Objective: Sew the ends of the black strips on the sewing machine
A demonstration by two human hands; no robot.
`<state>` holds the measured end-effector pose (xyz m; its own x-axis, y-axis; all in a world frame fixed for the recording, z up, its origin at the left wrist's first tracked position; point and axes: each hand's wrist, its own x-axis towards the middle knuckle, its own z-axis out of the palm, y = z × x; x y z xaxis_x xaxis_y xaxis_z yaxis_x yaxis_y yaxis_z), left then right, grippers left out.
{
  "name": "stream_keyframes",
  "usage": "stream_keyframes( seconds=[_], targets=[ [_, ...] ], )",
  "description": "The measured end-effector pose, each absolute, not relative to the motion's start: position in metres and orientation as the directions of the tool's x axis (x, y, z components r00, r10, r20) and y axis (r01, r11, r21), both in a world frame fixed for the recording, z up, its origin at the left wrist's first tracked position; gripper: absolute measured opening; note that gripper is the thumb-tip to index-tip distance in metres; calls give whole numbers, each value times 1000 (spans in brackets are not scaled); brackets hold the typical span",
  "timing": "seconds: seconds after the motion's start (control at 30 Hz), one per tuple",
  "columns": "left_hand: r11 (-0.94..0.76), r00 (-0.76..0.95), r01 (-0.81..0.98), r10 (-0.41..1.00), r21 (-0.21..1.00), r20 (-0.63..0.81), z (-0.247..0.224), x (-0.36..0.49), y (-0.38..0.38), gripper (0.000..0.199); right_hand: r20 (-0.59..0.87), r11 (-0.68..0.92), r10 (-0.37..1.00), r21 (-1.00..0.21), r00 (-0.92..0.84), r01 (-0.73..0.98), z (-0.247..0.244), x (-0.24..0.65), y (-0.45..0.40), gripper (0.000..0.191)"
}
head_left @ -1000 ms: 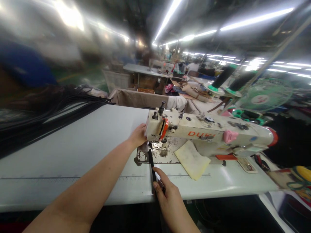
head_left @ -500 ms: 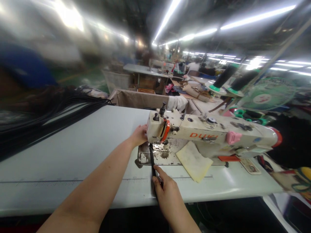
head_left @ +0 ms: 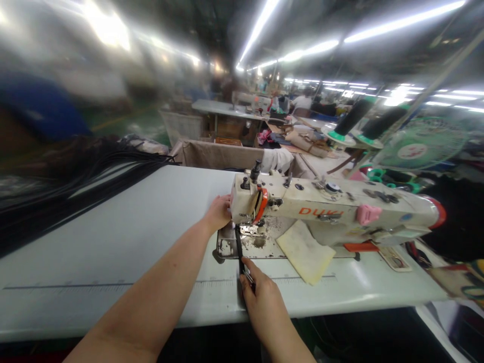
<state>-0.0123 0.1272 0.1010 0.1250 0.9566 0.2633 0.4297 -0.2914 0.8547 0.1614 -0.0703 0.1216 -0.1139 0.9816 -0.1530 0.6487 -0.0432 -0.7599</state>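
Two hands at a sewing machine (head_left: 287, 201), apparently mid-feed.
Left hand (head_left: 219, 212): fingers partly hidden, grip unclear; beyond them, a bin (head_left: 219, 153), contents unclear. Black strip (head_left: 239, 247) runs from needle area to right hand (head_left: 262, 297), fingers pinching it; feeding likely calls for straight alignment. Right of them, a tray (head_left: 401, 269) holds small items.

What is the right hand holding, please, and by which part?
A black strip, by its stretch in front of the sewing machine; also a metal tool, its gripped part hidden.
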Motion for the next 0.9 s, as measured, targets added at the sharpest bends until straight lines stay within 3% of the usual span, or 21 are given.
stream_keyframes(
  seconds=[0.27,0.43,0.63,0.77,0.9],
  targets=[
    [-149,-66,261,983,954,172,99,-24,122,9,55,81,997,-804,-62,589,110,170,-74,43],
    [-34,-204,-31,979,999,27,95,-26,107,27,114,142,990,-812,-85,566,120,175,-78,33],
    [-20,-268,-303,961,953,-65,103,-38,67,42,196,224,975,-855,-108,468,135,165,-72,29],
    [-6,-307,-317,947,948,-97,106,-49,31,51,173,223,973,-879,-154,422,137,151,-66,30],
    [-29,-321,-276,945,961,-63,101,-58,-2,47,-8,76,964,-951,-267,300,131,133,-56,36]
  ],
)
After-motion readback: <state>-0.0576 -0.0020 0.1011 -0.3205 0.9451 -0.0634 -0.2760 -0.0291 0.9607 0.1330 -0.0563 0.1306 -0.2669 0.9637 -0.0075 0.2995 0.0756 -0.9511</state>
